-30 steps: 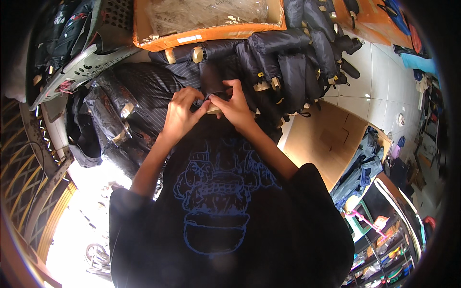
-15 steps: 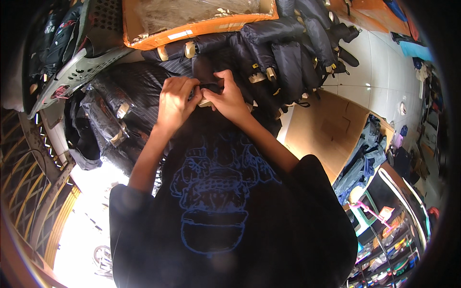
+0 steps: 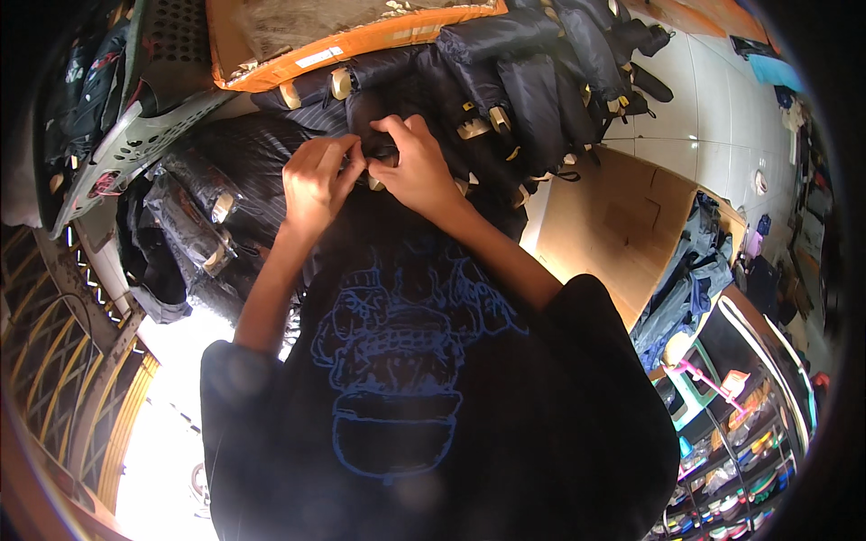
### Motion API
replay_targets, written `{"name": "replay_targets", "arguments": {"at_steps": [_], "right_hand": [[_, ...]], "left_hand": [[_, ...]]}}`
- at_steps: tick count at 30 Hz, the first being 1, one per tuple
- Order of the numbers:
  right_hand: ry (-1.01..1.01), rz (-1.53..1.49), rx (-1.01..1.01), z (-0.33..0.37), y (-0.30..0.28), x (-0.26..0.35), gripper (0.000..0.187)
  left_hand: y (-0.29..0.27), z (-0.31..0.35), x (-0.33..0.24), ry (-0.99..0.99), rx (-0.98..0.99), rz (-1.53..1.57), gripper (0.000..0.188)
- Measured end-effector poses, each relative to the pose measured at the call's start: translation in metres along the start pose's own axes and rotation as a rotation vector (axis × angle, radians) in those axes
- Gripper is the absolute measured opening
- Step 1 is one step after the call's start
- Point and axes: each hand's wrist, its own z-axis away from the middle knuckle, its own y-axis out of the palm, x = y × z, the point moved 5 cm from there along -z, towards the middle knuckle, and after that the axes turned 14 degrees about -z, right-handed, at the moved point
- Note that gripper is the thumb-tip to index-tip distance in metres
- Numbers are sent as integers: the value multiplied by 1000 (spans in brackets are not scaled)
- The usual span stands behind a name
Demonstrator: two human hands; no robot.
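Observation:
My left hand (image 3: 316, 180) and my right hand (image 3: 417, 171) meet over a dark rolled fabric bundle (image 3: 368, 110), fingertips pinched at its near end. A small cream tag (image 3: 376, 184) peeks out below the fingers. What exactly the fingertips grip is hidden and dark. Several similar black bundles (image 3: 532, 86) with cream tags and small loops lie piled to the right and behind. Left of my hands spreads dark pinstriped fabric (image 3: 271, 140), and beside it are bundles in clear plastic (image 3: 189, 212).
An orange-edged carton (image 3: 370, 43) stands at the back. A grey perforated plastic crate (image 3: 153, 131) is at far left, above a metal lattice gate (image 3: 54, 334). On the right, an open cardboard box (image 3: 622, 230) adjoins blue-grey clothing (image 3: 690, 279); a crowded shelf (image 3: 722, 487) is lower right.
The view has shifted slightly, so the carton and pile sit a little further left and up. My right-hand fingers are more curled, and the cream tag shows less.

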Motion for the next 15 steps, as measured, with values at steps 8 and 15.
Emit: {"name": "replay_targets", "arguments": {"at_steps": [8,15], "right_hand": [[47,-52,-46,8,-1,-4,50],[117,-300,37,17,-10,-4,62]], "left_hand": [[-4,-19,-8,-49,295,207,32],[0,-20,-6,-61,330,197,25]]}}
